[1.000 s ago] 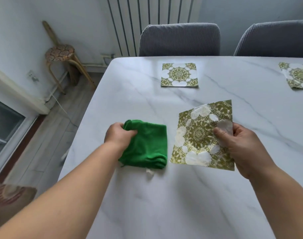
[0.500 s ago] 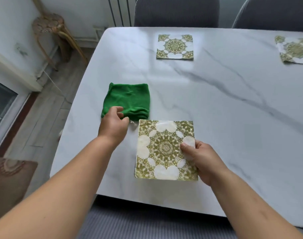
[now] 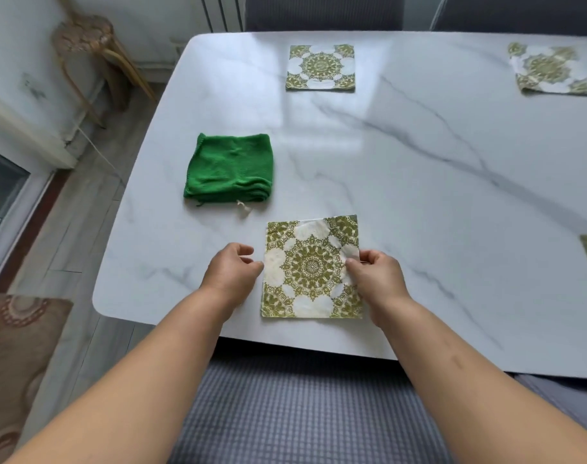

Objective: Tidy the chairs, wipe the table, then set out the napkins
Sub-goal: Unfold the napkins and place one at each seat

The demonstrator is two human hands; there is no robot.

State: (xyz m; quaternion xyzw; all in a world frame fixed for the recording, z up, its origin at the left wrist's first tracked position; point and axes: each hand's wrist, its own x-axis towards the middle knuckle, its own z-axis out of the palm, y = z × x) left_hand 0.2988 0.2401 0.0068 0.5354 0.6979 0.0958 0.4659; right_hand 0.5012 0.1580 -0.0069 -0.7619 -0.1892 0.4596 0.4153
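A folded green cloth (image 3: 231, 167) lies near the table's (image 3: 419, 162) left edge. At the near edge, your right hand (image 3: 379, 279) pinches the napkin's (image 3: 312, 266) right side; your left hand (image 3: 230, 276), loosely curled, touches its left.

Napkin (image 3: 310, 266) pinched by right hand (image 3: 374, 276), green cloth (image 3: 231, 169) nearby

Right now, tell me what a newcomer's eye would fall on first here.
The folded bright green cloth, lying alone left of centre on the white marble-look table, stands out most. Next comes the square olive-patterned paper napkin at the near edge, its right side pinched by the right hand, the left hand at its left side. A matching napkin lies opposite.
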